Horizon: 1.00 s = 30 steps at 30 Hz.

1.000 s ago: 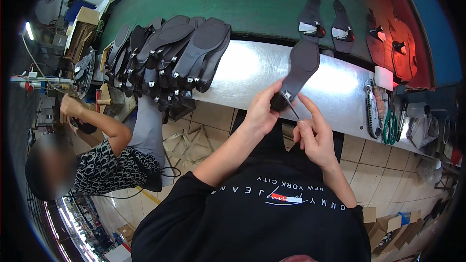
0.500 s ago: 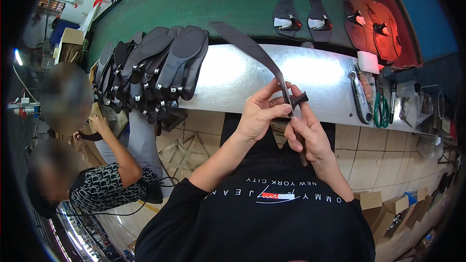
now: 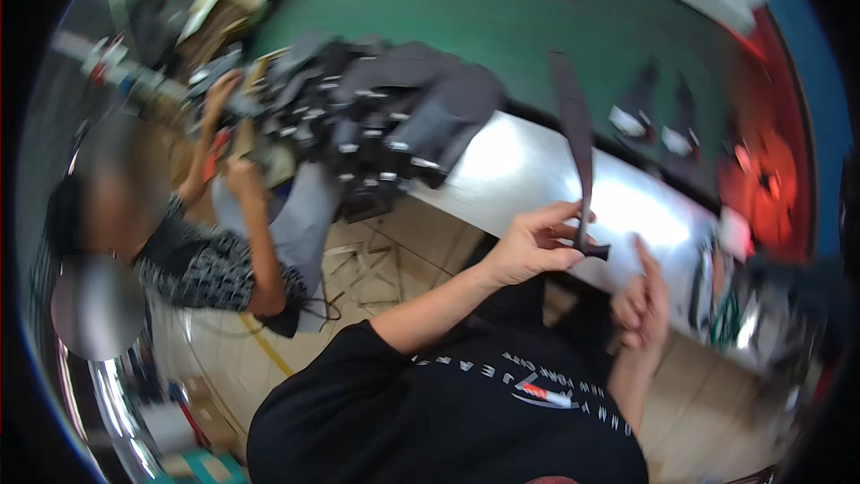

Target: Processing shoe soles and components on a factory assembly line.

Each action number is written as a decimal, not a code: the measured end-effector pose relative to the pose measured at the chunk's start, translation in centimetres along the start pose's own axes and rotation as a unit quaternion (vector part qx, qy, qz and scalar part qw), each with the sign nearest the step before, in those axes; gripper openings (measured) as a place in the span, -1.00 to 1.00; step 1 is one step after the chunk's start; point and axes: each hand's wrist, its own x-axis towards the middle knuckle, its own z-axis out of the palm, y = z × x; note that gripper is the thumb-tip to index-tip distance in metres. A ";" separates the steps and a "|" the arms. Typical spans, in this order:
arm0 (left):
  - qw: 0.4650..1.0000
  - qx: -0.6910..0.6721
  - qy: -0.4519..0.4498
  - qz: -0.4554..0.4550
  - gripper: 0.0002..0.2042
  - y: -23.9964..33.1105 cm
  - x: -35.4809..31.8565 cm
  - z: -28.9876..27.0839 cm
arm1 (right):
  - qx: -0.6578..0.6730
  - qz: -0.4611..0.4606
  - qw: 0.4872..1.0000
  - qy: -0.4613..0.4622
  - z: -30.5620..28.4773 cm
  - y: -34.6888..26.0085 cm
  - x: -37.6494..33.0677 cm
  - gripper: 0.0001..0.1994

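The left hand [image 3: 528, 251] pinches the near end of a dark shoe sole [image 3: 573, 139], its fingers [image 3: 560, 213] curled closed around the narrow lower part, with the thumb side pressed toward the sole's near tip. The sole is seen almost edge-on, so it reads as a thin dark strip; its long axis runs from near to far, standing nearly upright in the view and leaning slightly to the left at its far end, which points up toward the green wall panel [image 3: 502, 18]. The near tip ends in a small dark tab sticking out to the right, just beside the left hand's fingers. The right hand [image 3: 638, 300] is off the sole, a little to the right and nearer; its fingers [image 3: 643, 260] are loosely curled with one raised toward the tab, not touching it, and it holds nothing that can be seen. The sole is lifted above the shiny metal surface [image 3: 537, 170], over its near edge. On the far left part of that surface lies a heap of dark soles [image 3: 394, 125], blurred by motion. At the left, another person in a patterned shirt [image 3: 193, 260] reaches both arms up toward that heap. On the far right, two more dark pieces [image 3: 654, 116] rest against the green panel.
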 end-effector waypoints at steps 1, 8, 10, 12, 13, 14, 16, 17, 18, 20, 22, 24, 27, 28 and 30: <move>0.999 0.018 0.010 0.025 -0.43 1.6 0.3 -0.8 | -0.097 -0.077 0.990 0.072 -0.1 -0.8 0.1 -0.53; 0.948 0.154 0.221 0.169 -0.68 18.3 -1.3 -11.2 | -0.563 -0.256 0.775 0.131 -5.7 -3.6 2.6 -0.68; 0.904 0.242 0.313 0.162 -0.66 22.6 -2.3 -15.9 | -0.624 -0.288 0.710 0.156 -4.5 -3.8 2.5 -0.72; 0.821 0.345 0.430 0.150 -0.59 26.7 -3.9 -21.5 | -0.676 -0.258 0.670 0.167 -3.9 -4.7 2.6 -0.73; 0.789 0.370 0.472 0.132 -0.57 28.1 -5.0 -24.5 | -0.726 -0.225 0.625 0.179 -3.9 -5.0 2.5 -0.73; 0.711 0.443 0.542 0.067 -0.54 29.0 -6.0 -27.3 | -0.727 -0.222 0.622 0.186 -4.1 -5.3 2.4 -0.73; 0.543 0.625 0.560 -0.019 -0.54 30.3 -9.1 -32.0 | -0.790 -0.295 0.520 0.137 -4.8 -5.3 3.1 -0.72; 0.519 0.645 0.560 0.029 -0.52 29.0 -7.6 -29.9 | -0.803 -0.297 0.489 0.166 -5.0 -5.4 2.8 -0.73; 0.523 0.653 0.543 0.074 -0.54 27.9 -5.9 -28.5 | -0.814 -0.287 0.469 0.184 -5.1 -5.5 2.7 -0.75; 0.470 0.683 0.520 0.204 -0.62 25.9 -4.6 -25.4 | -0.825 -0.274 0.453 0.197 -5.4 -5.4 3.3 -0.77; 0.547 0.622 0.462 0.318 -0.71 22.7 -0.6 -19.1 | -0.823 -0.260 0.462 0.203 -5.9 -5.3 3.8 -0.78; 0.689 0.536 0.371 0.317 -0.72 18.0 4.5 -12.3 | -0.819 -0.251 0.473 0.205 -6.1 -5.4 3.8 -0.77; 0.797 0.520 0.189 0.240 -0.70 9.8 12.3 -6.6 | -0.825 -0.236 0.467 0.214 -6.3 -5.8 2.9 -0.69; 0.813 0.507 0.135 0.251 -0.63 6.7 14.9 -6.5 | -0.824 -0.240 0.465 0.216 -5.9 -5.7 2.7 -0.69; 0.799 0.563 0.114 0.179 -0.49 0.8 19.3 -4.1 | -0.820 -0.269 0.461 0.208 -5.9 -5.7 2.4 -0.65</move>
